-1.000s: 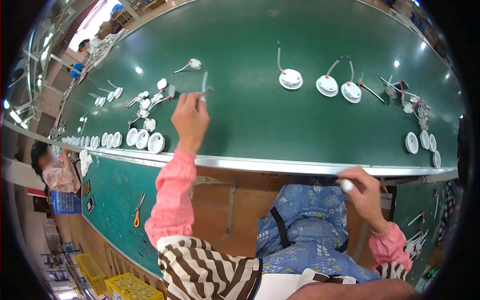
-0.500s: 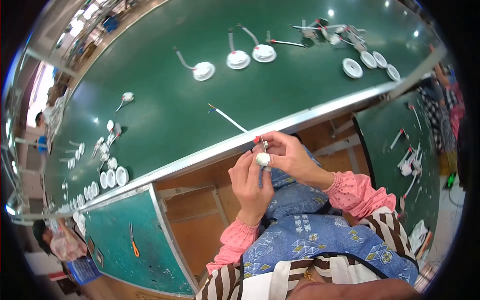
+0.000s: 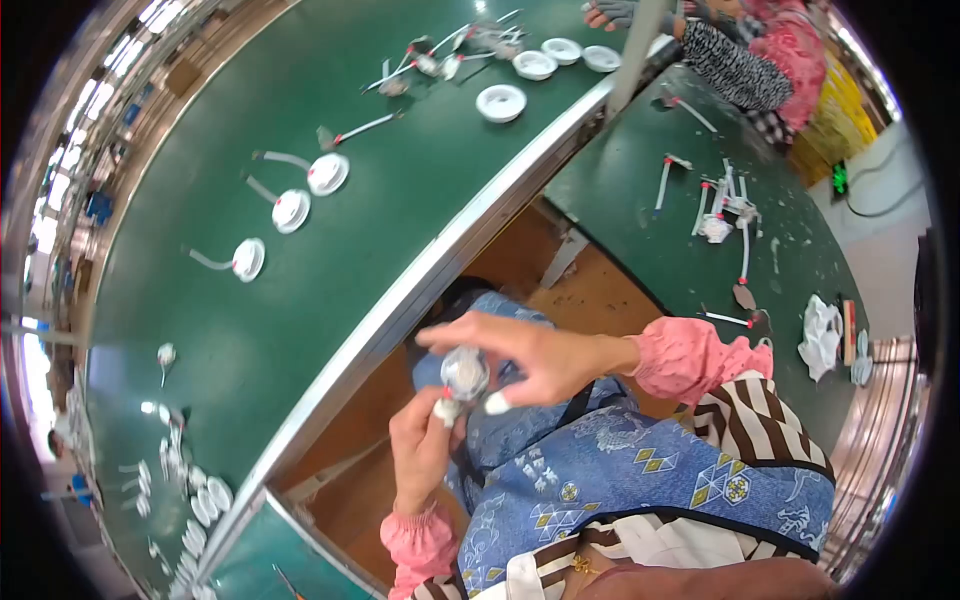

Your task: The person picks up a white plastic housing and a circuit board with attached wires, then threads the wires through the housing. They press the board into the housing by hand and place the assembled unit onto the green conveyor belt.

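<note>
Holding a small round part [image 3: 465,375] in the left hand [image 3: 425,440], up over the blue apron [image 3: 600,450] and just off the metal edge [image 3: 415,295] of the green table [image 3: 230,350]. Pretty clearly clamping thumb and fingers on it, down by a little red bit [image 3: 446,392]. Curving the right hand [image 3: 545,350] around the other side with a wide spread between thumb and fingers, kinda blurry though, so can't tell if actually touching the part. Wearing a white cover [image 3: 497,403] on the right thumb tip, btw.

Seeing three white round fittings [image 3: 291,211] on the green table, each with a cable. Up past those, spotting a tangle of cabled parts [image 3: 440,62] near a few white rings [image 3: 501,103]. Over on the side table [image 3: 620,180], finding a small clump of cabled pieces [image 3: 720,215], plus something white and crumpled [image 3: 822,338]. At top right, catching a co-worker's gray-gloved hand [image 3: 625,14], well apart from the part.
</note>
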`<state>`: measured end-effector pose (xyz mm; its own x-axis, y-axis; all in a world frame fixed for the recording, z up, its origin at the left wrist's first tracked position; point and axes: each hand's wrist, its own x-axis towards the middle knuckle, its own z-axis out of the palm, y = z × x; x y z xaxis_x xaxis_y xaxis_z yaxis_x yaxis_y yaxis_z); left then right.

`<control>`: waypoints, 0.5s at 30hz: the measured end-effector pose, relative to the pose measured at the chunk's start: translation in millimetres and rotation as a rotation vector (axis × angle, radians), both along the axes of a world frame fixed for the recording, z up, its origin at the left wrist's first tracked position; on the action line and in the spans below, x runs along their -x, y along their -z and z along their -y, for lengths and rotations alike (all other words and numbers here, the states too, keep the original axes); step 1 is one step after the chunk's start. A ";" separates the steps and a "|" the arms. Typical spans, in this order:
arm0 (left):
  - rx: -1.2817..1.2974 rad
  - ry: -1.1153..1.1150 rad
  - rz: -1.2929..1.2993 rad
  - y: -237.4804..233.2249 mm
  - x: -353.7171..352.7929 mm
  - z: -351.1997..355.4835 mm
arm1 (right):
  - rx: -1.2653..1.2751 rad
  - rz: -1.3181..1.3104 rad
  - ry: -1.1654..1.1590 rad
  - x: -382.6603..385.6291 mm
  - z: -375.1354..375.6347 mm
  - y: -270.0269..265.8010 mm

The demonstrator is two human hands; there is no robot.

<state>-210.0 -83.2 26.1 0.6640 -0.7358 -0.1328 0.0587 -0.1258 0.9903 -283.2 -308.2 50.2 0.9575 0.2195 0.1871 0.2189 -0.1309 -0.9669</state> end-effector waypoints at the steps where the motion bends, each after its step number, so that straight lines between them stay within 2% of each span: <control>1: -0.010 -0.035 -0.065 -0.1 1.7 2.8 | -0.333 -0.244 -0.034 4.1 0.5 -0.6; 4: 0.074 -0.035 -0.130 9.3 4.0 5.8 | -0.543 -0.344 0.042 2.4 -1.5 24.0; 5: 0.112 -0.021 -0.169 11.9 5.6 6.0 | -0.597 -0.464 0.069 2.6 -3.5 25.3; 6: 0.117 0.011 -0.188 14.4 5.9 4.2 | -0.587 -0.410 0.128 1.5 -9.5 27.3; 9: 0.125 -0.025 -0.021 17.5 10.2 2.2 | -0.696 -0.559 0.069 -0.5 -4.1 29.3; 10: 0.046 -0.035 0.322 18.9 8.0 2.3 | -0.770 -0.631 0.041 -2.5 -5.8 28.1; 13: -0.119 -0.172 0.931 16.0 7.5 6.6 | -1.033 -0.762 -0.096 -1.5 -14.8 41.8; 15: -0.122 -0.235 1.029 25.3 6.4 11.2 | -1.149 -0.791 -0.108 -0.9 -21.7 50.0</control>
<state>-216.4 -94.4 0.8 0.6224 -0.5939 0.5098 -0.7645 -0.3219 0.5584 -282.4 -286.5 0.2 0.8807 0.3925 -0.2650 -0.4703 0.7912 -0.3909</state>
